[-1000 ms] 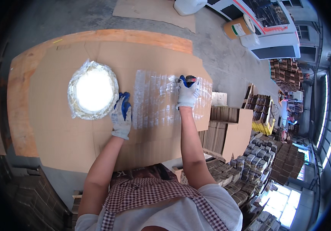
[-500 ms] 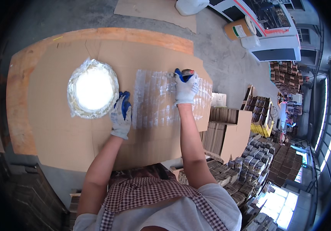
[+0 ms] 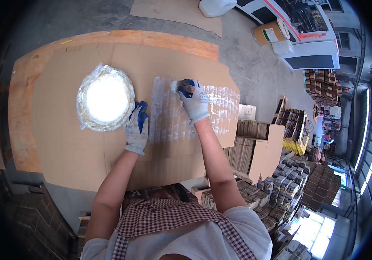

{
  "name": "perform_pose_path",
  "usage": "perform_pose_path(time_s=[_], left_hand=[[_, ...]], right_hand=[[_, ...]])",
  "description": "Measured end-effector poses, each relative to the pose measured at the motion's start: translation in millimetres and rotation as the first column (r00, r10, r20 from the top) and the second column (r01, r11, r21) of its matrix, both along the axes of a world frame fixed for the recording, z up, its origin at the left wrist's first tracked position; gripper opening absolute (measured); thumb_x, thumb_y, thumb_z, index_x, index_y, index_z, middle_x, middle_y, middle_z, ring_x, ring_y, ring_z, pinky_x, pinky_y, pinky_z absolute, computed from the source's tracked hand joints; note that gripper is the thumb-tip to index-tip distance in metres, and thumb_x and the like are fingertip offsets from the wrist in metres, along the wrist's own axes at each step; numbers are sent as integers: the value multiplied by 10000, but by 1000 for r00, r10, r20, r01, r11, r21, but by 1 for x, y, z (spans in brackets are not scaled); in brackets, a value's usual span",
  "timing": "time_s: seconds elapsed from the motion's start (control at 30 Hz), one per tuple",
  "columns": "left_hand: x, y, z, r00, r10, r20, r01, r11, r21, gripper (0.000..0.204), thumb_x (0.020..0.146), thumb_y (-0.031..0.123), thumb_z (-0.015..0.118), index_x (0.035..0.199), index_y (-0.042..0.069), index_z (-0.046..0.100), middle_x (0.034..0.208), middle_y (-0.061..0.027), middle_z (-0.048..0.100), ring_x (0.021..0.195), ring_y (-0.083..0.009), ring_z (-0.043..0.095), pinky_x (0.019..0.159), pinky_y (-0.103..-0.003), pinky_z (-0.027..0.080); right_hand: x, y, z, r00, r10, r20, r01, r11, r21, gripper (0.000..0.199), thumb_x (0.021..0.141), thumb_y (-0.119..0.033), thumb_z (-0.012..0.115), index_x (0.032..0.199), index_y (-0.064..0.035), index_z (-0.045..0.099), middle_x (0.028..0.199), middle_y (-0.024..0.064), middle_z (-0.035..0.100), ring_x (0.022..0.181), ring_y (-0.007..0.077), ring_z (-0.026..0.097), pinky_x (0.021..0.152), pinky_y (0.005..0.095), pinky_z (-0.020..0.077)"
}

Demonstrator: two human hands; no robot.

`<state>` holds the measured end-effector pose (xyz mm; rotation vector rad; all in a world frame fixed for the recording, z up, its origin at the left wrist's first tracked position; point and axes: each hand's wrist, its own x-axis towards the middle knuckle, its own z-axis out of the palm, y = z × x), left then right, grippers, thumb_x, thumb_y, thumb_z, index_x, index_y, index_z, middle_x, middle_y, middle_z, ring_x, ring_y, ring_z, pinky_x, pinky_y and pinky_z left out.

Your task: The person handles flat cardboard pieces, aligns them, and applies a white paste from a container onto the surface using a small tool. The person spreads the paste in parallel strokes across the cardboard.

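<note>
My right hand (image 3: 195, 102), in a white glove with blue coating, is closed round a short dark brush-like tool (image 3: 187, 89) with a pale end. That end meets the upper part of a patch of glossy, whitish cardboard strips (image 3: 168, 115). The tool's exact kind is partly hidden by my fingers. My left hand (image 3: 137, 130), gloved alike, rests between the patch and a round, plastic-wrapped basin (image 3: 129, 86). Its fingers are loosely bent and apart, with nothing seen in them. Inside the basin glares a bright white surface, too overexposed to make out.
A large brown cardboard sheet (image 3: 64, 151) covers most of a wooden board (image 3: 23, 147). Stacked cardboard (image 3: 255, 151) stands close by on the right. Farther off are a brown drum (image 3: 266, 34), a white jug (image 3: 216, 6) and a white machine (image 3: 311, 58).
My right hand has moved left across the strips with the brush-like tool, and its wrist has turned. My left hand has stayed in about the same place beside the basin.
</note>
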<state>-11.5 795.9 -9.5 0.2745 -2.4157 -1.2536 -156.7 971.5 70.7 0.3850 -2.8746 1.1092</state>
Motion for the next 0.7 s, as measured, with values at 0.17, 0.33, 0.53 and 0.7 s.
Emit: perform_pose_path(time_s=[0.17,0.33,0.53,0.7], left_hand=[[1,0,-4,1000,17,-9,-17,1000,23,387,963,151,572,1337,62,615,1341,-135,633,1300,-346,537,1133,-442,372],[1,0,-1,1000,-9,4,9,1000,-8,395,969,170,566,1343,51,604,1350,-137,628,1306,-346,533,1139,-444,365],[3,-3,-8,1000,12,-9,-12,1000,21,406,963,185,577,1341,37,598,1352,-136,630,1308,-346,533,1145,-446,362],[0,0,-7,1000,7,-1,-7,1000,26,400,957,170,585,1332,31,601,1342,-133,639,1308,-349,533,1140,-449,364]], right_hand=[[14,10,14,997,26,-76,-6,967,254,249,865,-84,592,1110,-101,636,1143,148,643,1027,366,628,878,451,526],[75,14,-5,917,392,-72,-331,851,409,418,796,-115,688,1205,-93,607,1278,120,608,1169,311,597,966,429,508],[67,50,-19,995,29,-92,13,903,429,474,786,-94,687,1250,-82,589,1361,129,575,1218,313,577,1004,424,492],[95,25,-18,929,320,-184,-243,905,350,398,839,-49,636,1234,-84,608,1244,134,632,1135,328,610,953,435,509]])
